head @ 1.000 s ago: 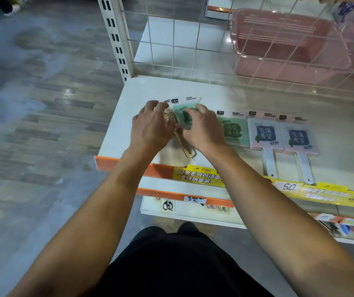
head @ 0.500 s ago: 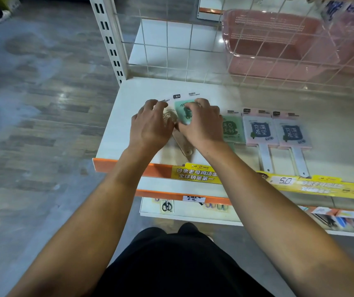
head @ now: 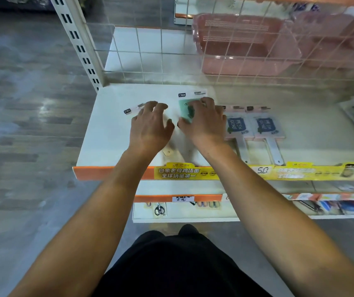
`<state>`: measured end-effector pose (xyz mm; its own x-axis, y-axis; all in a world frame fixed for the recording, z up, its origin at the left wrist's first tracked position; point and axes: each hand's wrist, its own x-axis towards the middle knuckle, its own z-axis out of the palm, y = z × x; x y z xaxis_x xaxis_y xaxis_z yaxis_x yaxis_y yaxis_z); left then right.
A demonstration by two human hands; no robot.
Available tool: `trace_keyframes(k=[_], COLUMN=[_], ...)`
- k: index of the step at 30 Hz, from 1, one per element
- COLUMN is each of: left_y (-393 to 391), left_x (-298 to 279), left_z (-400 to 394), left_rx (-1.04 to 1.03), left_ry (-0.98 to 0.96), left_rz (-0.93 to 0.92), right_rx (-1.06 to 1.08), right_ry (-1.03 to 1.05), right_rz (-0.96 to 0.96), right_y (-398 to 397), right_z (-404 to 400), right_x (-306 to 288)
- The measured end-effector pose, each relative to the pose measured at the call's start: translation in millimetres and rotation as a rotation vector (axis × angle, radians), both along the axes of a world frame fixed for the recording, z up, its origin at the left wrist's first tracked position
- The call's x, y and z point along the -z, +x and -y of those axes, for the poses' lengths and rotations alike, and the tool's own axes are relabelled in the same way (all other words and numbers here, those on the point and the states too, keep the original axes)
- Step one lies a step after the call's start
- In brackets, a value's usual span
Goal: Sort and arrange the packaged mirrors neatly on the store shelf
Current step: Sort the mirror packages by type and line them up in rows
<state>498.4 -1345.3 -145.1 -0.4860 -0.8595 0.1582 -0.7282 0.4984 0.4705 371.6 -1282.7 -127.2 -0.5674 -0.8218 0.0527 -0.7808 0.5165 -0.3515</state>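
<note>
On the white shelf my left hand lies with spread fingers on a clear-packaged mirror with a beige handle; its header label sticks out to the left of my fingers. Beside it, my right hand covers a green packaged mirror, fingers curled over its top and thumb at its left edge. Two pink packaged mirrors lie side by side to the right, handles pointing at the shelf's front edge.
A wire grid back panel stands behind the shelf, with pink plastic baskets beyond it. A yellow price strip runs along the front edge. A lower shelf holds scissors. The floor lies to the left.
My left hand has slid the beige-handled mirror to the left, away from the green one. The two hands, which were touching, are now a little apart.
</note>
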Motion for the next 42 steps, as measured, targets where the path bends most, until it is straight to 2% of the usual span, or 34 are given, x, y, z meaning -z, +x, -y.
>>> trace_keyframes(k=[15,26,42], left_y=[-12.2,-44.8,-98.3], left_x=[3.2,-0.8,13.8], left_z=[-8.8,-20.4,-51.5], left_rx=[0.019,0.092,0.105], left_ry=[0.021,0.037,0.102], left_rz=[0.0,-0.003,0.154], right_rx=[-0.001,0.028,0.145], right_ry=[0.101,-0.017,0.095], right_rz=[-0.016,-0.007,0.031], right_y=[-5.9,-35.1,-91.3], right_z=[-18.2,-31.6,-72.2], right_x=[25.8,14.9,25.3])
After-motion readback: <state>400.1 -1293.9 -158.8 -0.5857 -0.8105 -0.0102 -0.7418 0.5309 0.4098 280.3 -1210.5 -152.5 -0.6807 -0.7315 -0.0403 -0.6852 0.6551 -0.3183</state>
